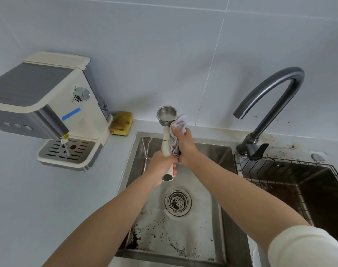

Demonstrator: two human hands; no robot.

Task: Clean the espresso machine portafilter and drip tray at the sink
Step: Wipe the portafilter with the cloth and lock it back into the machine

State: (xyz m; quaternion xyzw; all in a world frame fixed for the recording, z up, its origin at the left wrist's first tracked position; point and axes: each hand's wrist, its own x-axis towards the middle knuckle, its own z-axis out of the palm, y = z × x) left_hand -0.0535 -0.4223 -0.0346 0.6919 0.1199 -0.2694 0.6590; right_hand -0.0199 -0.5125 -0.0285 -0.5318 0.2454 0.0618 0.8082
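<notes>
Over the left sink basin (214,224) I hold the portafilter (166,116) upright, its steel basket on top and its cream handle pointing down. My left hand (162,166) grips the handle near its lower end. My right hand (184,143) holds a pale grey cloth (179,122) against the handle and the side of the basket. The drip tray (68,151) with its slotted steel grate sits in the base of the cream espresso machine (48,105) on the counter at left.
A worn yellow sponge (122,123) lies by the wall between machine and sink. Coffee grounds speckle the basin floor around the drain strainer (177,202). The dark gooseneck faucet (270,97) arches at right, above a second basin with a wire rack (291,182).
</notes>
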